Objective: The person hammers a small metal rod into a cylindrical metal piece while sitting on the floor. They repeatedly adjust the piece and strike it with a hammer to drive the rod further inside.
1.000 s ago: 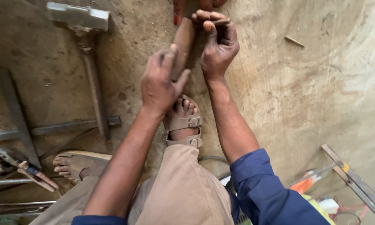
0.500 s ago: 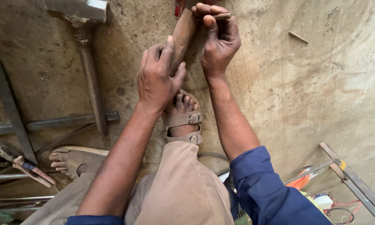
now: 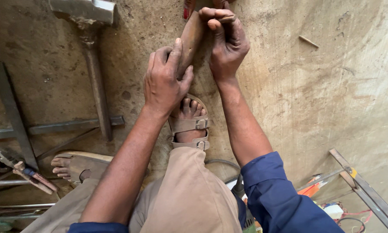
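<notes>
While both your hands pinch the rusty flat metal piece (image 3: 190, 41) propped on the concrete floor (image 3: 314, 99) — left hand (image 3: 164, 82) low, right hand (image 3: 226, 41) on top — its edge could slip from your grip and drop onto your sandalled foot (image 3: 189, 118) just below — keep those toes back

Both your arms reach forward, forearms bare, blue sleeves pushed up. Your left hand (image 3: 164, 80) is knuckles-up, fingers curled and thumb pressed inward. Your right hand (image 3: 226, 41) sits further out, fingers bent tightly over.
</notes>
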